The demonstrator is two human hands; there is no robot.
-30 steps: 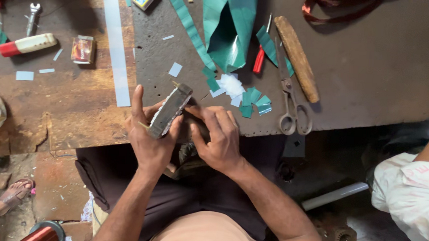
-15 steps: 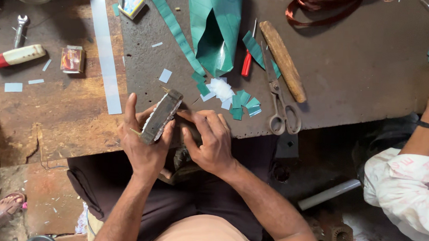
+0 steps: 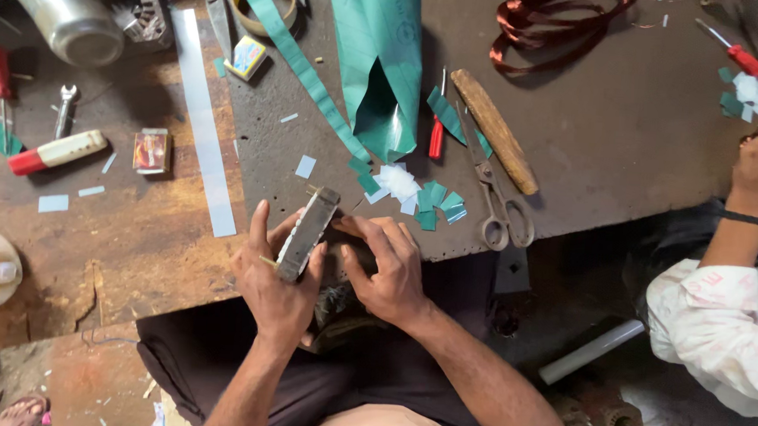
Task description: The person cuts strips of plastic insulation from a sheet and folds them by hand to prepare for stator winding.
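The left hand (image 3: 276,281) grips a grey, ridged, laminated metal block (image 3: 307,233) tilted at the dark bench edge — fingers wrapped round its sides. The right hand (image 3: 386,270) presses fingertips against the block's right face; what lies under them is hidden. Beside it lie cut green and white paper slips (image 3: 415,193) and steel scissors (image 3: 499,202).

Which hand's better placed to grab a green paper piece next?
Right, probably. The left hand grips the grey metal block and seems to be its main support. The right hand only has fingertips at the block's side and lies closer to the green paper pieces.
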